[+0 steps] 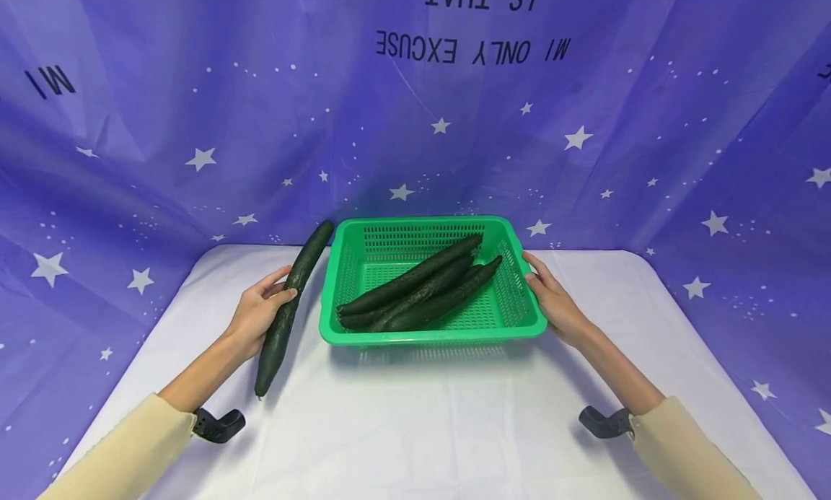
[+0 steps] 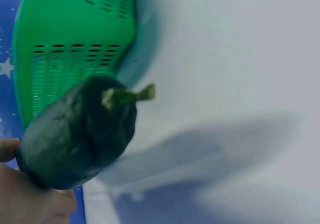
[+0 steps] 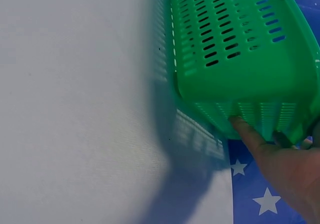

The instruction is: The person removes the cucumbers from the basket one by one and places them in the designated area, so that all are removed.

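My left hand (image 1: 252, 316) grips a long dark green cucumber (image 1: 278, 338) around its middle, just left of the green plastic basket (image 1: 435, 336). In the left wrist view the cucumber's end (image 2: 75, 139) with its short stem points toward the camera, over its shadow on the cloth. Several more cucumbers (image 1: 415, 283) lie slantwise together inside the basket. At the basket's right end, my right hand (image 1: 560, 305) holds the side by the rim. The right wrist view shows one finger (image 3: 250, 136) against the outer perforated wall; the other fingers are partly hidden.
A white cloth (image 1: 415, 428) covers the table under the basket. Close behind and along both sides hangs a purple-blue curtain (image 1: 415, 139) with white stars and lettering. Dark curved devices (image 1: 221, 426) sit at both wrists beside the cream sleeves (image 1: 130, 449).
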A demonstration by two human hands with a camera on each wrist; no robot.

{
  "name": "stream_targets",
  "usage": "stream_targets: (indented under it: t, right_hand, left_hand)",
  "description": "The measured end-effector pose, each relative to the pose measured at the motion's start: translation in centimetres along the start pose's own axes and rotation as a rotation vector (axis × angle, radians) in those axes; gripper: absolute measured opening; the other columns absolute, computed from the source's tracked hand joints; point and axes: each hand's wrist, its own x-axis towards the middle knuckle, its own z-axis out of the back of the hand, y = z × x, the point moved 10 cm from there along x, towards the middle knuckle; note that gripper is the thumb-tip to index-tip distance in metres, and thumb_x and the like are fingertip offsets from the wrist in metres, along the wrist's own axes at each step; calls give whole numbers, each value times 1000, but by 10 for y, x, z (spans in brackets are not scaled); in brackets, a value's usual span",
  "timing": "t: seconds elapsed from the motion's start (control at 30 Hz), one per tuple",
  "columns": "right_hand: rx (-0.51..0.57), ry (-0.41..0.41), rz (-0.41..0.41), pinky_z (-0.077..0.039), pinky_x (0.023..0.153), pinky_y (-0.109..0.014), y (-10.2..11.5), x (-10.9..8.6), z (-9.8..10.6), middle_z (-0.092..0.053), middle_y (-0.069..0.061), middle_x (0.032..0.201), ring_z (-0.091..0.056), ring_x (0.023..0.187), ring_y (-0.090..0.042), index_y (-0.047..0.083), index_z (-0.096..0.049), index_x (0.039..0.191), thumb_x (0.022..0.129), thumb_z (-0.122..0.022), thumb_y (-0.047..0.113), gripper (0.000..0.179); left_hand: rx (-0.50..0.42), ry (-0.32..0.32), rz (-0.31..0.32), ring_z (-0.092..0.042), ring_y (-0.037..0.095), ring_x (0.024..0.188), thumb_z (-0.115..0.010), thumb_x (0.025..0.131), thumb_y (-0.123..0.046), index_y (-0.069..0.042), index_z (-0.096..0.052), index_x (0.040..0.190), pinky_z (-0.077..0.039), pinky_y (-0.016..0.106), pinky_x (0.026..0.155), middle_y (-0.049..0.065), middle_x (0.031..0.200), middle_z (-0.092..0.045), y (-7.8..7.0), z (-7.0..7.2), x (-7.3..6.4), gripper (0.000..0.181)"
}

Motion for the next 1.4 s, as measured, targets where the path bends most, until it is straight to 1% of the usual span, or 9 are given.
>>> stream_targets:
  t: [0.17,0.43,0.7,0.87,1.0,1.17,1.23,1.3,1.4]
  right_hand:
    - [23,14,-7,-56,83,-32,-1,-1,1,-31,-27,143,-57,110,-28,24,-4,163,110,-33,34,61]
    - [31,3,1,-56,80,-31,-1,-1,4,-34,-29,143,-60,106,-25,23,-4,163,111,-34,33,61]
    - [22,10,2,-56,81,-32,-3,-2,1,-34,-29,146,-59,109,-29,24,-2,163,111,-33,34,61]
    - [9,15,12,-56,83,-32,-3,1,-1,-34,-29,149,-59,112,-31,25,-3,163,111,-33,34,60]
    - [8,18,12,-56,82,-33,-1,3,-1,-33,-29,149,-59,112,-32,23,-2,163,111,-32,33,60]
    - [19,20,4,-56,83,-33,-1,1,-2,-32,-29,150,-57,114,-33,25,-2,163,111,-32,33,60]
    - [20,13,0,-56,82,-33,-1,1,-1,-32,-29,149,-58,112,-32,25,-3,163,111,-32,33,60]
    - [20,11,1,-56,81,-33,-1,1,-1,-33,-29,148,-59,111,-31,25,-3,163,111,-32,33,60]
    - [15,14,3,-56,81,-32,-1,2,-1,-33,-29,148,-59,110,-30,25,-2,163,111,-32,33,60]
  left_hand:
    - [-8,-13,45,-54,24,111,-51,105,-18,-20,-20,162,-54,27,76,21,154,-33,19,-4,7,65]
    - [-7,-77,90,-56,17,98,-50,104,-14,-16,-21,161,-53,25,73,20,144,-40,40,-6,21,65]
    - [73,-118,99,-55,23,104,-48,103,-11,-10,-20,161,-51,26,75,24,143,-42,49,-8,26,64]
    - [169,-142,104,-55,27,103,-51,101,-9,-6,-24,159,-48,31,76,26,136,-47,49,-8,28,64]
    - [203,-153,120,-57,27,100,-53,99,-9,-5,-26,157,-49,33,74,26,134,-49,47,-6,27,65]
    - [231,-134,124,-58,30,103,-55,98,-12,-4,-27,157,-51,32,73,28,140,-47,43,-5,27,65]
    - [251,-128,115,-56,35,111,-56,98,-13,-3,-27,157,-53,38,81,29,145,-42,39,-5,27,67]
    - [286,-131,94,-47,42,124,-56,97,-13,-3,-27,157,-50,46,92,29,150,-36,31,-4,27,67]
    - [333,-127,30,-28,48,139,-56,98,-14,-3,-26,157,-35,58,108,27,157,-27,12,-4,24,68]
